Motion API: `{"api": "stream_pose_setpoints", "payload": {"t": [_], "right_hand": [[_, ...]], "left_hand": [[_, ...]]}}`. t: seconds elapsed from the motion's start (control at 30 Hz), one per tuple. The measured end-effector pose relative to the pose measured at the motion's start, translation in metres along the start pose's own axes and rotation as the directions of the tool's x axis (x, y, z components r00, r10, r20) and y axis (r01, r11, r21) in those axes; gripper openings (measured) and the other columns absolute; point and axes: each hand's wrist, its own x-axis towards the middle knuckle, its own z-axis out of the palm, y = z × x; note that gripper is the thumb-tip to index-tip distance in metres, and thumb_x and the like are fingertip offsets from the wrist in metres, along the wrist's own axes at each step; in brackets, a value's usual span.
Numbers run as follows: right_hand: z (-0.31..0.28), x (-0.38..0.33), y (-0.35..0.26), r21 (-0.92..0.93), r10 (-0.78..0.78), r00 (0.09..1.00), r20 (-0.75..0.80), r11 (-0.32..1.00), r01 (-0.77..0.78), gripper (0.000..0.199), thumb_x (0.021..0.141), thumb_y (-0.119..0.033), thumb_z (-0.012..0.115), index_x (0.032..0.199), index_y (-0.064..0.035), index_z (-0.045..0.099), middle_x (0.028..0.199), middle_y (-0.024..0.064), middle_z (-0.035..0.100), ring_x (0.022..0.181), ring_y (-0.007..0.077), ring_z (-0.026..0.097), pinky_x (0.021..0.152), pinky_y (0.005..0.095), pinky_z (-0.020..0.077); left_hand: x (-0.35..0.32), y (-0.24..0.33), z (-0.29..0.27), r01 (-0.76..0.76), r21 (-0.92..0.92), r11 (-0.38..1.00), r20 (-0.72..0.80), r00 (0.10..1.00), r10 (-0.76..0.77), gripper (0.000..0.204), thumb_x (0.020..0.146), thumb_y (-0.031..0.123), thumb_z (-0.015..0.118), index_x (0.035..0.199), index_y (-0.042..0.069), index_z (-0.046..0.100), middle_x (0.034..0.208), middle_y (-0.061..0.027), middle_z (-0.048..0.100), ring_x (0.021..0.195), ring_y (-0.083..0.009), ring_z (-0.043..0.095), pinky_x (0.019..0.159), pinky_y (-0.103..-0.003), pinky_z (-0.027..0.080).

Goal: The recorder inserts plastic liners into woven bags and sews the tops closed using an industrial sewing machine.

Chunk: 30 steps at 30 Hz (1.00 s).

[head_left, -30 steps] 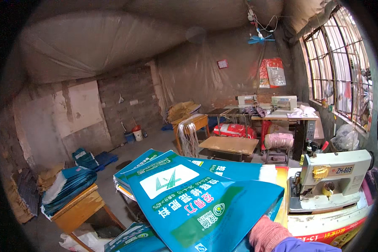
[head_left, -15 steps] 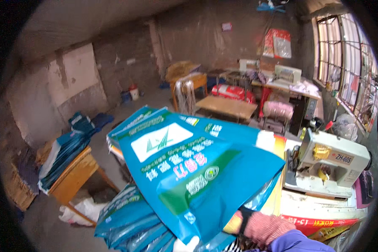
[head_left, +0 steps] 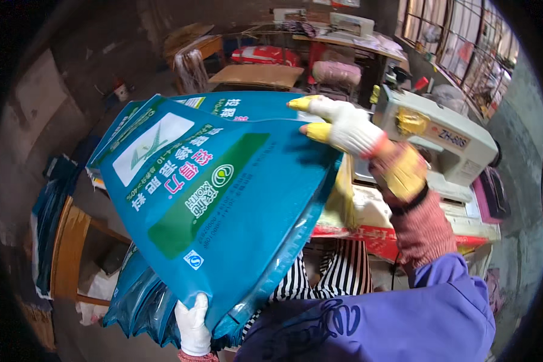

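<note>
A large blue-green printed plastic sack (head_left: 223, 175) lies slanted on a pile of like sacks in front of me. My left hand (head_left: 193, 323), in a white glove, pinches its near lower corner, thumb on top and the other fingers hidden beneath. Over the sack's far right edge is my right hand (head_left: 344, 127), in a white glove with yellow fingertips. Its fingers are apart and cast a shadow on the sack, with nothing seen between them. Beneath the top sack, folded edges of more blue sacks (head_left: 136, 295) hang down at the near left.
A white sewing machine (head_left: 434, 139) stands on a table to my right. Another sewing machine (head_left: 351, 25) is on a table at the back. At left, a wooden stool (head_left: 72, 247) stands beside stacked blue sacks (head_left: 45, 223). A low brown board (head_left: 256, 76) lies beyond the pile.
My right hand has come up from the near side to the sack's far right edge. The top sack lies flatter and further left. The view has tilted downward, and my left hand still grips the corner.
</note>
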Motion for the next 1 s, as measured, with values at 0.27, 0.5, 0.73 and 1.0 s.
{"api": "stream_pose_setpoints", "payload": {"t": [0.27,0.5,0.73,1.0], "right_hand": [[0.043,-0.062,0.054,-0.308,0.539,0.766,0.351,0.839,-0.449,0.048,0.081,-0.038,0.057,0.127,-0.0255,0.05,0.108,0.0164,0.06,0.096,0.0261,0.06,0.083,0.0296,0.0451],[0.047,-0.118,0.086,0.772,0.354,0.886,0.3,0.456,-0.443,0.058,0.078,-0.02,0.067,0.13,-0.008,0.045,0.118,0.0055,0.054,0.105,0.0126,0.049,0.083,0.0301,0.0442],[0.079,-0.095,0.097,0.526,0.645,0.719,-0.258,0.718,-0.455,0.028,0.074,-0.025,0.07,0.097,-0.0082,0.065,0.081,0.0044,0.066,0.069,0.0184,0.06,0.065,0.0321,0.0486],[0.083,-0.121,0.091,-0.609,0.809,0.584,-0.064,0.432,-0.665,0.044,0.071,-0.049,0.064,0.093,-0.0115,0.067,0.088,0.0159,0.065,0.08,0.0326,0.064,0.071,0.039,0.0502]], "left_hand": [[0.009,0.004,-0.001,-0.033,0.167,0.985,0.129,0.992,0.011,0.04,0.091,0.029,0.049,0.111,-0.006,0.051,0.105,-0.011,0.057,0.09,-0.016,0.054,0.081,-0.028,0.042],[0.016,0.01,-0.005,-0.089,0.156,0.984,0.015,0.996,0.088,0.042,0.094,0.029,0.044,0.118,-0.005,0.046,0.106,-0.0136,0.057,0.092,-0.0197,0.056,0.082,-0.031,0.045],[0.024,-0.01,-0.001,0.032,-0.137,0.99,0.056,0.998,-0.024,0.044,0.091,0.028,0.049,0.121,-0.003,0.044,0.112,-0.0119,0.054,0.095,-0.0195,0.054,0.084,-0.03,0.043],[0.027,-0.029,-0.014,0.076,-0.079,0.994,-0.001,0.997,-0.076,0.042,0.091,0.027,0.049,0.118,-0.004,0.045,0.108,-0.0144,0.056,0.093,-0.0201,0.056,0.082,-0.031,0.044]]}}
